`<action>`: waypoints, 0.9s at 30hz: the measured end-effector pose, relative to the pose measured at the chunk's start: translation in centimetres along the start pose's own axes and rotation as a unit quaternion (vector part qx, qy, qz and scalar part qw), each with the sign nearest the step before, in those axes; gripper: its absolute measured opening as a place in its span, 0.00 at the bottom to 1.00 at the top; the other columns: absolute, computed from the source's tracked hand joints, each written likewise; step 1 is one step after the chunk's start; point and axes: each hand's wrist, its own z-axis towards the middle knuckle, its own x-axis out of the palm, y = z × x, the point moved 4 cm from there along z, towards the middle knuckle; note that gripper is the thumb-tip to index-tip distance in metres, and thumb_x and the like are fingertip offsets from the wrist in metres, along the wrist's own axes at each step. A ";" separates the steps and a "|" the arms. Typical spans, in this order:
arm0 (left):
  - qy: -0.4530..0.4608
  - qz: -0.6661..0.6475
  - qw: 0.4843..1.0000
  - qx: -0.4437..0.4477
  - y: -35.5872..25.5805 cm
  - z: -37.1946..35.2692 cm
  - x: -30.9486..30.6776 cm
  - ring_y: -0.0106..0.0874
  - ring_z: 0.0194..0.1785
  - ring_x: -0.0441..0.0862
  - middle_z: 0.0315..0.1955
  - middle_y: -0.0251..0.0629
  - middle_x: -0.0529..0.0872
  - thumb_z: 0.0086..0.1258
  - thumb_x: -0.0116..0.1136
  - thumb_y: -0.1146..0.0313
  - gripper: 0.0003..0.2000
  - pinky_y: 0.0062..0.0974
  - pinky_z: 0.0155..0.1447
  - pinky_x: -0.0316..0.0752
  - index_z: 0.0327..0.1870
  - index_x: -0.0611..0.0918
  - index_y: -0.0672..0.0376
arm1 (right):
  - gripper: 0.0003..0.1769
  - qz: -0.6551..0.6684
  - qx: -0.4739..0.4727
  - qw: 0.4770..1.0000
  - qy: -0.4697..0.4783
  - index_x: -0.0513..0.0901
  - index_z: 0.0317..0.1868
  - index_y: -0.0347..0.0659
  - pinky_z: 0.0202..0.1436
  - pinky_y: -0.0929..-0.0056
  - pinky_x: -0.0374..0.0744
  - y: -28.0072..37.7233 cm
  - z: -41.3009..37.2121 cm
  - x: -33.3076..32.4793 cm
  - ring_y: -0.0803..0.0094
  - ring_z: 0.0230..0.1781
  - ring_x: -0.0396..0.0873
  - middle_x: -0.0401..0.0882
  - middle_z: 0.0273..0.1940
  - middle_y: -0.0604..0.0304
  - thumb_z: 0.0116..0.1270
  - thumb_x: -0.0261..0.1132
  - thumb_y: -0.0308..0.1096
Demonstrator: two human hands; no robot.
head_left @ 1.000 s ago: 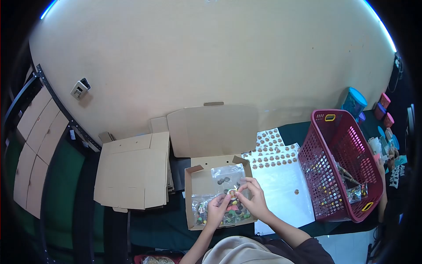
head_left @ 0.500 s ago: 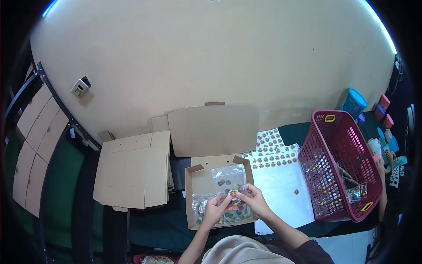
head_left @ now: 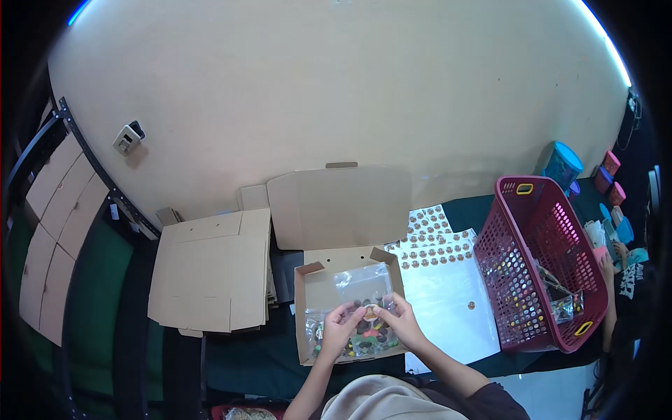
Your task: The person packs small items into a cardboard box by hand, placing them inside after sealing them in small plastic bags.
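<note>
A round sticker [head_left: 369, 313] lies against the front of a clear plastic bag [head_left: 364, 278] that holds dark, green, red and yellow candy-like pieces. My left hand [head_left: 339, 330] is closed on the bag's left side, its thumb at the sticker's edge. On the other side my right hand [head_left: 404, 326] grips the bag, its thumb touching the sticker too. Fingers behind the bag are partly hidden. Below both hands an open cardboard box [head_left: 301, 280] holds another clear bag [head_left: 314, 325] of similar pieces at its left.
Flattened cardboard boxes [head_left: 203, 273] are stacked at left. Sticker sheets [head_left: 448, 308] lie at right, beside a maroon basket [head_left: 500, 273] containing filled bags. Brown boxes [head_left: 59, 203] stand on a rack at far left. Another person's arm [head_left: 610, 301] shows beyond the basket.
The sticker has moved slightly down and now sits flatter against the bag. Dark pieces in the bag's upper part have slid lower, and both hands have shifted a little.
</note>
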 end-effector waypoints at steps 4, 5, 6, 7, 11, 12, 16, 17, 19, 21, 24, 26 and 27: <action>-0.020 -0.017 1.000 0.006 0.3 -0.3 0.4 0.23 0.41 0.78 0.37 0.41 0.80 0.60 0.58 0.74 0.15 0.17 0.44 0.73 0.46 0.73 0.72 | 0.11 0.021 -0.022 0.999 -0.019 0.70 0.40 0.36 0.33 0.83 0.73 -0.3 0.5 0.1 0.82 0.32 0.73 0.75 0.32 0.63 0.59 0.61 0.28; -0.012 -0.009 1.000 0.004 0.2 -0.3 0.5 0.23 0.41 0.78 0.38 0.41 0.80 0.60 0.58 0.74 0.15 0.17 0.45 0.74 0.46 0.73 0.72 | 0.10 0.001 -0.048 0.999 -0.022 0.71 0.39 0.36 0.33 0.84 0.73 -0.3 0.6 0.1 0.83 0.31 0.73 0.75 0.32 0.63 0.59 0.61 0.28; -0.004 -0.001 1.000 0.002 0.1 -0.4 0.6 0.23 0.41 0.78 0.38 0.41 0.80 0.60 0.57 0.74 0.15 0.17 0.45 0.74 0.46 0.73 0.72 | 0.09 -0.018 -0.075 0.997 -0.025 0.71 0.38 0.36 0.32 0.84 0.73 -0.2 0.6 0.2 0.83 0.31 0.73 0.76 0.31 0.63 0.59 0.61 0.29; -0.004 -0.002 1.000 0.002 0.1 -0.5 0.6 0.23 0.41 0.78 0.38 0.41 0.80 0.60 0.57 0.74 0.15 0.17 0.45 0.74 0.46 0.73 0.72 | 0.09 -0.019 -0.074 0.997 -0.025 0.71 0.38 0.36 0.32 0.84 0.73 -0.1 0.5 0.1 0.83 0.31 0.73 0.76 0.31 0.63 0.59 0.61 0.29; 0.018 0.033 0.999 -0.010 -0.7 -0.6 0.7 0.23 0.40 0.78 0.38 0.41 0.80 0.60 0.57 0.75 0.15 0.18 0.45 0.74 0.46 0.73 0.72 | 0.08 -0.021 -0.026 0.998 -0.045 0.73 0.35 0.35 0.33 0.83 0.72 0.4 0.1 -0.1 0.83 0.30 0.73 0.76 0.29 0.64 0.60 0.61 0.30; 0.018 0.058 0.998 -0.025 -0.8 -0.7 0.8 0.23 0.40 0.78 0.38 0.41 0.80 0.60 0.57 0.75 0.15 0.18 0.44 0.74 0.46 0.73 0.72 | 0.07 -0.026 -0.002 0.998 -0.051 0.73 0.33 0.35 0.34 0.83 0.72 0.3 0.1 -0.2 0.82 0.30 0.73 0.76 0.28 0.64 0.60 0.61 0.31; 0.012 0.031 0.999 -0.013 0.0 -0.5 0.7 0.23 0.39 0.78 0.38 0.41 0.80 0.60 0.57 0.74 0.15 0.18 0.43 0.74 0.46 0.73 0.72 | 0.10 -0.031 -0.042 0.998 -0.031 0.72 0.37 0.35 0.33 0.84 0.72 -0.2 0.4 -0.2 0.82 0.31 0.73 0.76 0.31 0.63 0.60 0.61 0.32; -0.001 0.026 1.000 0.014 0.0 -0.5 0.8 0.23 0.39 0.79 0.37 0.41 0.80 0.60 0.58 0.74 0.15 0.17 0.43 0.74 0.46 0.73 0.72 | 0.11 -0.022 -0.055 0.998 -0.012 0.71 0.39 0.35 0.34 0.83 0.72 -0.4 0.6 -0.1 0.81 0.33 0.73 0.76 0.34 0.61 0.60 0.62 0.31; -0.015 0.021 0.999 0.040 0.0 -0.4 0.7 0.23 0.38 0.79 0.36 0.41 0.81 0.60 0.58 0.73 0.15 0.17 0.42 0.74 0.45 0.74 0.72 | 0.13 -0.013 -0.068 0.998 0.007 0.70 0.41 0.35 0.35 0.82 0.73 -0.5 0.5 0.1 0.80 0.35 0.74 0.75 0.36 0.60 0.59 0.62 0.30; -0.042 0.038 0.998 0.030 0.1 -0.3 0.5 0.23 0.36 0.79 0.34 0.41 0.82 0.61 0.58 0.72 0.13 0.17 0.41 0.74 0.43 0.75 0.71 | 0.16 -0.040 -0.074 0.995 0.061 0.68 0.44 0.34 0.39 0.79 0.74 -0.2 0.0 0.4 0.78 0.39 0.74 0.74 0.40 0.58 0.58 0.63 0.28; -0.036 0.072 0.996 0.036 0.1 -0.2 0.2 0.22 0.36 0.79 0.32 0.41 0.82 0.61 0.57 0.71 0.12 0.17 0.40 0.74 0.41 0.76 0.71 | 0.17 -0.036 -0.043 0.996 0.072 0.68 0.44 0.34 0.41 0.78 0.75 -0.6 0.0 -0.1 0.77 0.41 0.74 0.73 0.40 0.59 0.57 0.64 0.26; -0.031 0.064 0.997 0.032 0.0 -0.1 0.1 0.22 0.36 0.79 0.32 0.41 0.82 0.61 0.57 0.71 0.12 0.17 0.39 0.74 0.41 0.76 0.72 | 0.17 -0.044 -0.025 0.996 0.073 0.68 0.44 0.34 0.41 0.78 0.75 -0.1 -0.2 -0.1 0.77 0.41 0.73 0.73 0.40 0.59 0.57 0.63 0.27; -0.026 0.057 0.998 0.029 0.0 0.0 0.1 0.22 0.36 0.79 0.32 0.41 0.82 0.62 0.57 0.70 0.12 0.17 0.39 0.74 0.41 0.76 0.72 | 0.17 -0.052 -0.008 0.996 0.075 0.68 0.44 0.34 0.41 0.78 0.75 0.0 -0.3 -0.1 0.78 0.41 0.73 0.73 0.39 0.60 0.57 0.63 0.27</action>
